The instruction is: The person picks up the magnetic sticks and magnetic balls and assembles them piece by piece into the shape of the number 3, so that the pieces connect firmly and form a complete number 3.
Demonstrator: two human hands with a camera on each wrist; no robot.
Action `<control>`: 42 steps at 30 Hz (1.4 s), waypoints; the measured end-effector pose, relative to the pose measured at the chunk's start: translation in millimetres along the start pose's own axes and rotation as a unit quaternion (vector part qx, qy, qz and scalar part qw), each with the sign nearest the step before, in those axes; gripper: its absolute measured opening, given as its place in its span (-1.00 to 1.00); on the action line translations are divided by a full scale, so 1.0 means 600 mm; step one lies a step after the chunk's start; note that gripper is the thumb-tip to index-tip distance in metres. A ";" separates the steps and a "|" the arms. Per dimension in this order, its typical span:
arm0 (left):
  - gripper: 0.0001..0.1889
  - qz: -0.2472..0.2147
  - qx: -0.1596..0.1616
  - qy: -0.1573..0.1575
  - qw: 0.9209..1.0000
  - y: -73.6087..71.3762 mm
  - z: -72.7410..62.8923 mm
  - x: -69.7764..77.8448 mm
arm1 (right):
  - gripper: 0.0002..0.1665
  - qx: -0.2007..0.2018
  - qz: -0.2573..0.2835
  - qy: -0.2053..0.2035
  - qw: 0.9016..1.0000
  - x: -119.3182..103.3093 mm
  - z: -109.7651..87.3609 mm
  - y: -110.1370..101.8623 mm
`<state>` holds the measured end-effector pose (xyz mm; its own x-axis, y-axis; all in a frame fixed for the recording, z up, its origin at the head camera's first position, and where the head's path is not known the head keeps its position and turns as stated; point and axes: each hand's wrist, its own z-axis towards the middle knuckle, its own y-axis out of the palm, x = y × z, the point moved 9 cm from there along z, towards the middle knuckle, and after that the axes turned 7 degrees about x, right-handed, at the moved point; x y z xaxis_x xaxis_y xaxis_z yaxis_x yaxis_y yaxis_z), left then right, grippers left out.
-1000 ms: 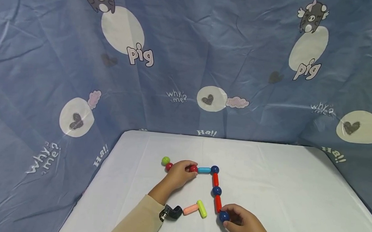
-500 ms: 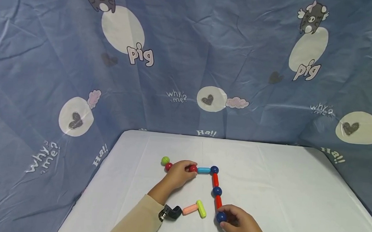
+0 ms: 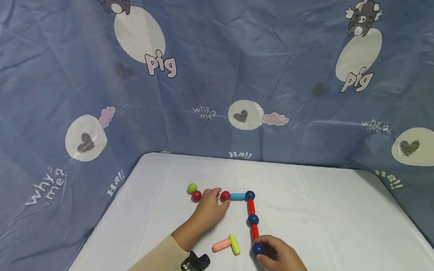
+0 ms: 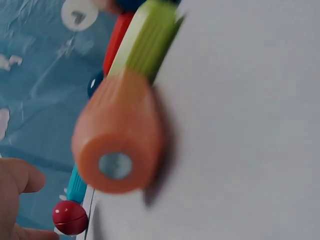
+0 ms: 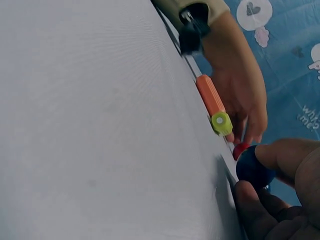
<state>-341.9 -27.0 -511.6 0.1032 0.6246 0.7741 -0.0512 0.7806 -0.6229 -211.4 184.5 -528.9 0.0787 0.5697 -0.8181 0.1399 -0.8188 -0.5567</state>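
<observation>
A chain of magnetic balls and rods lies on the table: a red ball (image 3: 225, 196), a light blue rod (image 3: 237, 196), a dark blue ball (image 3: 250, 195), a red rod (image 3: 251, 207), another dark blue ball (image 3: 253, 219), a second red rod (image 3: 255, 232) and a dark blue end ball (image 3: 257, 249). My right hand (image 3: 284, 259) pinches that end ball between thumb and fingers, as the right wrist view also shows. Beside the red ball, my left hand (image 3: 209, 210) has thumb and fingers spread apart; the left wrist view shows a gap between its fingers and the ball (image 4: 70, 218).
Left of my left hand sit a green ball (image 3: 192, 188) and another red ball (image 3: 196, 195), side by side. An orange rod (image 3: 221, 245) touches a yellow-green rod (image 3: 235, 244) between my arms. A patterned blue cloth (image 3: 219, 79) hangs behind the white table (image 3: 329, 221).
My left fingers have come off the red ball and spread, baring more of it and the neighbouring red ball. My right hand still pinches the end ball, which has shifted slightly left and away.
</observation>
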 end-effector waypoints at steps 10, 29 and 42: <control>-0.52 0.039 -0.071 -0.031 0.996 -0.030 -0.092 -0.016 | -0.61 0.012 -0.010 0.017 1.000 -0.004 0.012 0.002; -0.56 0.069 -0.192 -0.007 0.979 -0.031 -0.185 -0.013 | -0.55 0.037 -0.005 0.001 0.999 -0.005 0.043 -0.013; -0.82 0.063 -0.165 0.007 0.984 -0.025 -0.183 -0.013 | -0.56 0.030 -0.025 0.001 0.999 -0.009 0.053 -0.016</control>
<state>-233.0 -46.1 -520.7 0.1312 0.7141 0.6876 0.2600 0.6446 -0.7190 -244.8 186.7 -523.7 0.0751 0.6108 -0.7882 0.0839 -0.7915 -0.6054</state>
